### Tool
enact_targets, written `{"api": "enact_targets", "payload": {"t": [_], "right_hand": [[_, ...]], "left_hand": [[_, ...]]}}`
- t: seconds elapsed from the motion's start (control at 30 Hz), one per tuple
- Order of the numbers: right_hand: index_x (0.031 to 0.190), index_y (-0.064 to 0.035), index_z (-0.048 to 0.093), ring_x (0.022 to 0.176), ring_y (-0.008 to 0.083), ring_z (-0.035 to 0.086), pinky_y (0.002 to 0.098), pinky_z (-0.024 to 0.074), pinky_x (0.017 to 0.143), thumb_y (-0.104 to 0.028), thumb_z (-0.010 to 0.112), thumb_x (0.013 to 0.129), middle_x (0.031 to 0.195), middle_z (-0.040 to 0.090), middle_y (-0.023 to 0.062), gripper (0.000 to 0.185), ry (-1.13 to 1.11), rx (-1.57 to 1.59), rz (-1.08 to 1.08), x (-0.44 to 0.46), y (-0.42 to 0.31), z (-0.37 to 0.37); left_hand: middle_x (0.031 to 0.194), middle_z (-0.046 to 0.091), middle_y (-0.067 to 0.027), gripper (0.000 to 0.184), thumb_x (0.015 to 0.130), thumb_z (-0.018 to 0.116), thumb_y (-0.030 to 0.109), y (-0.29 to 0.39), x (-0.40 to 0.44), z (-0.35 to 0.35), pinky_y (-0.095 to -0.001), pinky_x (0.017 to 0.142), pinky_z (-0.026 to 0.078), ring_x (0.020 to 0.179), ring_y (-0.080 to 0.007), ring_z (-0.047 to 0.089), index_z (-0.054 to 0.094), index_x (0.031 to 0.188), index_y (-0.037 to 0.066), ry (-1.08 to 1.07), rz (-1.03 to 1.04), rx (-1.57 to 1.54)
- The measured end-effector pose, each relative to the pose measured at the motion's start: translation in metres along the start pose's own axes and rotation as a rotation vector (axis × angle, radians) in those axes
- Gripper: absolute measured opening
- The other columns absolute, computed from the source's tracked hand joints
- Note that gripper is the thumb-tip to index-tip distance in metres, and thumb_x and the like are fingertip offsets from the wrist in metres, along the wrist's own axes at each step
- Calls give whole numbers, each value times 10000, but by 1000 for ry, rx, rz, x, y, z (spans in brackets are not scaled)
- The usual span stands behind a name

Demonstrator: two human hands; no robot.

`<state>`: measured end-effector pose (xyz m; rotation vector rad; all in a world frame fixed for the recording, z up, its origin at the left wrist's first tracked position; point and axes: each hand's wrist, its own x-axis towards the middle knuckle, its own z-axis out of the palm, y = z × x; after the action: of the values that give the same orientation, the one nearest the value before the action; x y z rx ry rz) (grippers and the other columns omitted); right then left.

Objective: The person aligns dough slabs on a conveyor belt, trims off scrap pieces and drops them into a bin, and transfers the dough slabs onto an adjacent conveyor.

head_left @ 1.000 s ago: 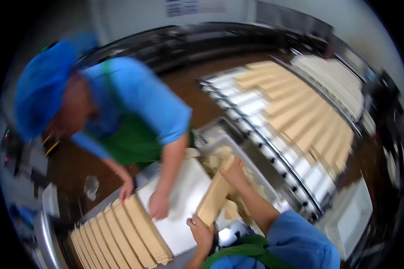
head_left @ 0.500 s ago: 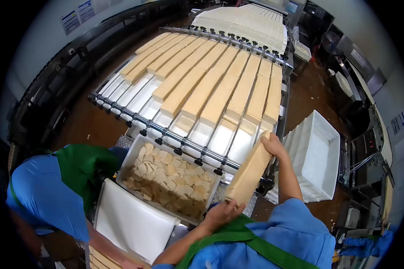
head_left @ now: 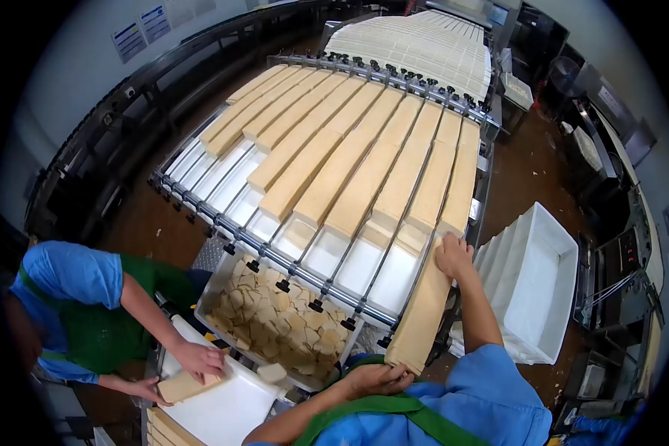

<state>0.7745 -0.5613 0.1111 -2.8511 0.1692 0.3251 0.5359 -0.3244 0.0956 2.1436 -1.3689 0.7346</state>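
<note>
Beige block [head_left: 421,312], gripped at both ends: the right hand's [head_left: 454,255] fingers wrap its far end, the left hand's [head_left: 383,377] curled fingers pinch the near one. It lies across the front rail [head_left: 334,287], its near end overhanging. A slack left pinch could let that end drop; a skewed push could knock the adjacent row [head_left: 459,175].

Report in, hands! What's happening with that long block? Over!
Left hand on near end of tan block, right hand on far end. Block roughly in line with rightmost row of rack. Nothing plainly in the way.
</note>
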Motion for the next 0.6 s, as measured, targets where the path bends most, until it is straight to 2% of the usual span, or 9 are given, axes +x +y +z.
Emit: {"api": "enact_targets", "payload": {"t": [0.17, 0.23, 0.37, 0.4, 0.43, 0.5, 0.53, 0.57, 0.6], "right_hand": [[1327, -40, 430, 1256, 345, 360, 523, 225, 1029, -253, 474, 855, 1318, 439, 208, 520, 208, -124, -63, -8, -11, -2], [1281, -58, 475, 1243, 326, 351, 512, 238, 1013, -194, 532, 826, 1306, 438, 178, 478, 494, -58, -138, -17, -13, 3], [1235, -44, 497, 1198, 335, 393, 507, 254, 992, -139, 542, 804, 1280, 460, 186, 444, 651, 99, -238, -36, 2, 28], [1210, -36, 503, 1165, 341, 415, 508, 261, 980, -158, 526, 816, 1265, 471, 191, 413, 639, 290, -371, -44, 14, 32], [1184, -29, 509, 1133, 348, 438, 510, 267, 969, -177, 510, 828, 1250, 483, 195, 386, 619, 484, -504, -54, 25, 37], [1133, -23, 512, 1094, 355, 465, 502, 278, 954, -237, 479, 859, 1221, 498, 212, 349, 650, 576, -681, -93, 39, 47], [1144, -17, 495, 1096, 364, 458, 497, 292, 960, -331, 443, 878, 1210, 491, 226, 414, 594, 570, -803, -112, 45, 50], [1154, -12, 477, 1099, 372, 452, 491, 305, 966, -425, 406, 897, 1199, 483, 240, 491, 534, 570, -937, -129, 47, 51], [1176, -27, 451, 1095, 383, 452, 494, 320, 944, -426, 431, 896, 1203, 477, 249, 489, 551, 500, -997, -142, 45, 53]], "left_hand": [[1030, 474, -81, 239, 804, 568, 129, -19, 6, 22, -270, 544, 490, 643, -160, 565, 543, 1041, 136, -96, -92, -196], [1028, 461, -90, 260, 810, 554, 118, -34, 17, 35, -319, 539, 504, 646, -214, 591, 507, 1065, 129, -266, -189, -250], [1125, 480, -114, 296, 812, 557, 103, -42, 35, 41, -354, 564, 518, 695, -245, 619, 487, 1098, 125, -325, -241, -283], [1195, 473, -134, 266, 813, 560, 107, -40, 35, 41, -365, 570, 520, 686, -258, 617, 507, 1072, 128, -161, -239, -293], [1195, 473, -134, 266, 813, 560, 107, -40, 34, 43, -365, 570, 520, 686, -258, 617, 507, 1072, 128, -158, -250, -289], [1231, 467, -131, 183, 829, 551, 124, -39, 29, 47, -363, 579, 521, 677, -258, 614, 525, 1009, 125, -82, -257, -291], [1231, 467, -131, 183, 829, 551, 124, -36, 35, 43, -363, 579, 521, 677, -258, 614, 525, 1009, 125, -79, -275, -284], [1216, 500, -129, 214, 830, 550, 133, -34, 48, 34, -365, 597, 523, 692, -262, 625, 521, 1042, 129, -321, -592, -505], [1174, 544, -130, 218, 839, 547, 150, -36, 34, 40, -375, 614, 524, 717, -285, 633, 526, 1055, 129, -332, -575, -535]]}}
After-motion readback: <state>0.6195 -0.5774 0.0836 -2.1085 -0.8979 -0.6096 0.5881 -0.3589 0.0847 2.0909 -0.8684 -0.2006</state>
